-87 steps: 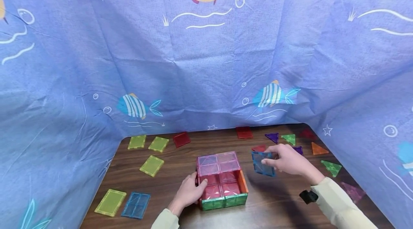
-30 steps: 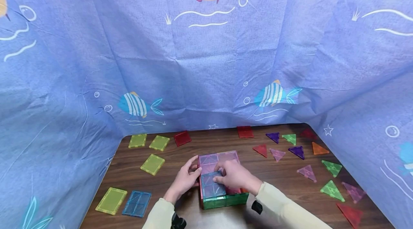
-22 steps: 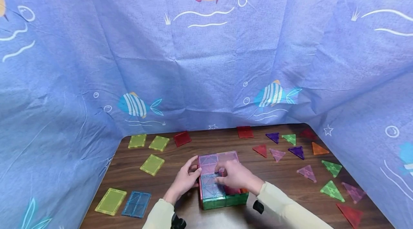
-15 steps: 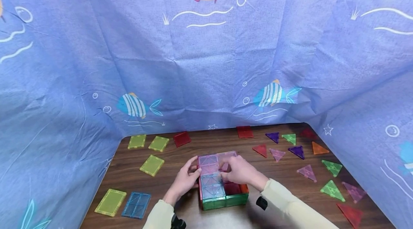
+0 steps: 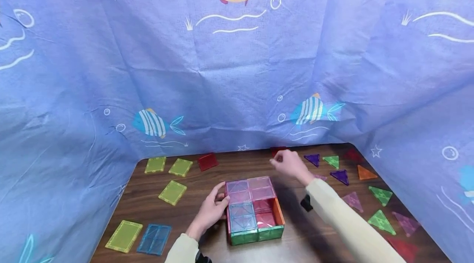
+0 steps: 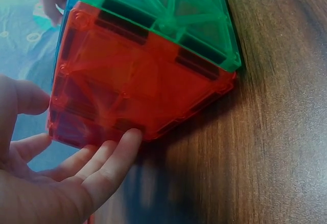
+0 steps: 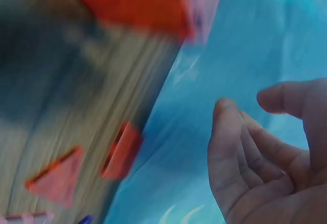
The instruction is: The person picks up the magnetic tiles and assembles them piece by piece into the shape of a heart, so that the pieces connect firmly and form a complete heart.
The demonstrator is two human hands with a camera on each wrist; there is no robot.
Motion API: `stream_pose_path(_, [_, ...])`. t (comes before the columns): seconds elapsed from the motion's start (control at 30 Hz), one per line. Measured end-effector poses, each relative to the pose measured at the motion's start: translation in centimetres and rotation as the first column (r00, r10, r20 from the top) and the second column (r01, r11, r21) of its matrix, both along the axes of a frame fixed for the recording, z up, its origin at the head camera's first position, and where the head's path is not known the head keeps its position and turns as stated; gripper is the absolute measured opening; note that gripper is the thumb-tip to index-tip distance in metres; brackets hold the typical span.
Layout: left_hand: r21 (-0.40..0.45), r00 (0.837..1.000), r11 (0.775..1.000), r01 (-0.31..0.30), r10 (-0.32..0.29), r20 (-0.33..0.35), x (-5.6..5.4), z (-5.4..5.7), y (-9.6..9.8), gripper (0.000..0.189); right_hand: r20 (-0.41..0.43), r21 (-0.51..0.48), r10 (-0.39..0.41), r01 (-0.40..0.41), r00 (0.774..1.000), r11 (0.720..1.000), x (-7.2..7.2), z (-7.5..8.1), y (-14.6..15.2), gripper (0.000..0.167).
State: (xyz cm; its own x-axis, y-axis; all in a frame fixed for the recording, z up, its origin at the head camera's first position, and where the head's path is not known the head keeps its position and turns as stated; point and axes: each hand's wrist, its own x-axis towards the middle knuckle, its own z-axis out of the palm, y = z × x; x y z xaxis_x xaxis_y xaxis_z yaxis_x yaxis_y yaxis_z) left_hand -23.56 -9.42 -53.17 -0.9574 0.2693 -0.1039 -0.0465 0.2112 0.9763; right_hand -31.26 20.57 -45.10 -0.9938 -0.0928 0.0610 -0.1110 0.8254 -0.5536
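Note:
In the head view, my left hand (image 5: pixel 210 213) rests against the left side of a low box of magnetic tiles (image 5: pixel 256 235). Its fingertips touch the red side wall (image 6: pixel 127 75) in the left wrist view. Two pink tiles (image 5: pixel 250 189) cover the back half of the box top, and a blue tile (image 5: pixel 242 217) lies over the front left quarter. The front right quarter is uncovered, showing red inside. My right hand (image 5: pixel 290 165) is in the air beyond the box, holding nothing, its thumb apart from its fingers. It partly hides a red square tile (image 5: pixel 278 152) at the back.
Yellow tiles (image 5: pixel 173 192) and another blue tile (image 5: pixel 154 239) lie on the left of the wooden table. A red tile (image 5: pixel 207 161) lies at the back. Several triangle tiles (image 5: pixel 382 222) are scattered at right. A blue fish-print cloth (image 5: pixel 237 69) hangs behind.
My right hand brought a blue tile onto the front left of the box top, let it go, and moved away to the back right. My left hand has stayed at the box's left side.

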Motion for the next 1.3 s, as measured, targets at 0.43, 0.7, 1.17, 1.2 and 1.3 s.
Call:
stream_pose_path(0.43, [-0.034,1.0,0.999,-0.006,0.006,-0.001,0.9,-0.2,-0.3,0.063,0.146,0.207,-0.244,0.212,0.959,0.955,-8.6,-3.1,3.3,0.036])
stream_pose_path(0.7, [-0.053,1.0,0.999,0.0,-0.001,-0.015,0.5,0.0,-0.2,0.064,0.151,0.288,-0.276,0.225,0.949,0.931,-10.6,-5.7,3.1,0.058])
stream_pose_path(1.17, [-0.022,1.0,1.0,0.0,-0.001,-0.018,0.5,0.2,-0.1,0.064,0.172,0.435,-0.354,0.251,0.919,0.864,-10.5,-8.4,1.4,0.099])
stream_pose_path(1.2, [-0.022,1.0,1.0,0.0,-0.001,-0.017,0.5,0.2,-0.1,0.064,0.169,0.429,-0.351,0.252,0.921,0.867,-10.5,-8.4,1.3,0.098])
stream_pose_path(1.3, [-0.028,1.0,1.0,-0.001,0.0,-0.011,0.5,0.4,-0.1,0.064,0.16,0.42,-0.339,0.247,0.927,0.873,-10.3,-8.5,1.2,0.094])
